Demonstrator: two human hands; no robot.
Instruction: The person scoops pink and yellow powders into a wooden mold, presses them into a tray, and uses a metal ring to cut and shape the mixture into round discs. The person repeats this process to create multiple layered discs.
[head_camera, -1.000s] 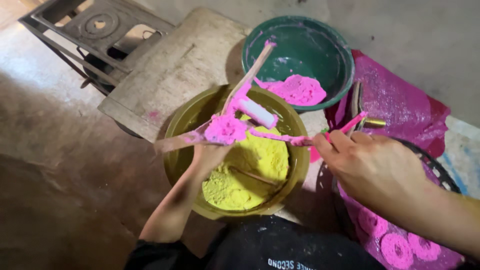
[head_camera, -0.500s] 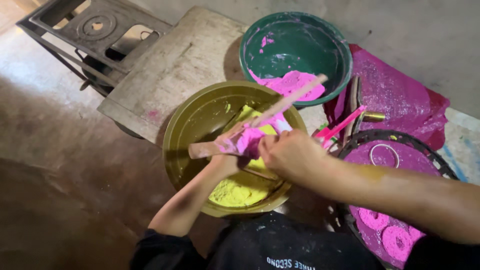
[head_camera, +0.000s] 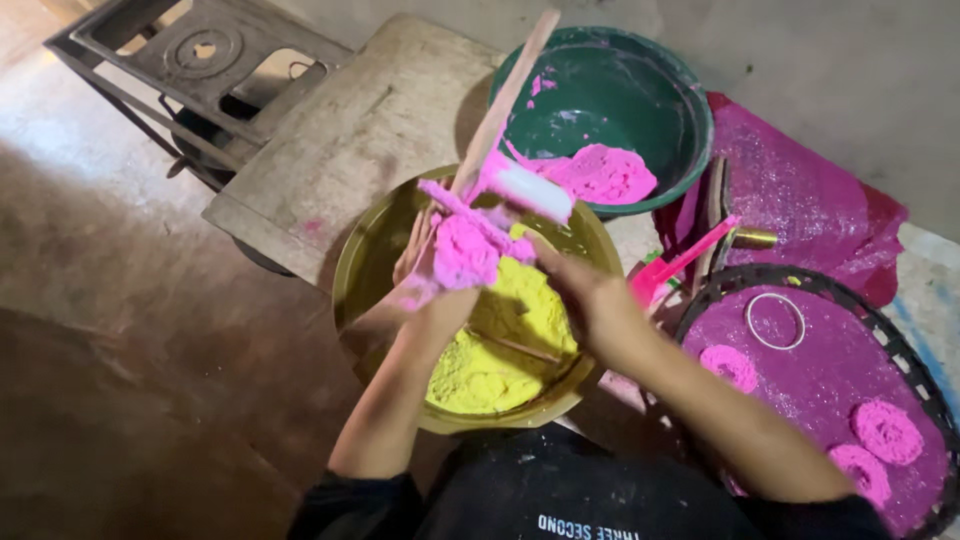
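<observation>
I am holding a wooden press (head_camera: 500, 110) over the olive-yellow bowl (head_camera: 365, 270) at the centre of the frame, so that anything dropping off is landing in a bowl and not on the floor. My left hand (head_camera: 425, 300) is wrapping tight round the lower part of the press from below, steadying it, and its fingers are largely hidden under a lump of pink dough (head_camera: 465, 250). My right hand (head_camera: 585, 295) is coming in from the right, fingertips closing on the dough and on the white cylinder (head_camera: 535, 192) just above it; how firmly they are pinching I cannot tell. The long axis of the press is running diagonally, its free end pointing to the upper middle of the frame, across the rim of the green bowl (head_camera: 690, 110), its lower end down in my left palm. Yellow dough (head_camera: 500, 340) is lying in the olive bowl beneath. At lower right, pink coils (head_camera: 885, 430) are sitting on a round tray (head_camera: 915, 365) covered in pink cloth, near a thin metal ring (head_camera: 775, 320)
</observation>
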